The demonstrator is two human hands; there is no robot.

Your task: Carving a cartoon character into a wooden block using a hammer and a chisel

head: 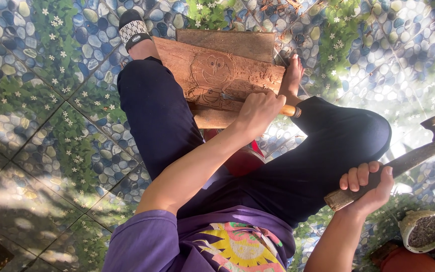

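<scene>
We see our left hand (pixel 259 112) wrapped around a chisel (pixel 289 110) with an orange wooden handle, its blade set against the carved wooden board (pixel 217 70) that rests across our legs, near a cartoon figure cut into the wood. Our right hand (pixel 367 187) is closed on the handle of a claw hammer (pixel 404 161), held off to the side, well apart from the chisel. A second plank (pixel 226 43) lies under the board, above the pebble-patterned tile floor (pixel 41 100). A pot (pixel 425 231) stands near the right hand.
</scene>
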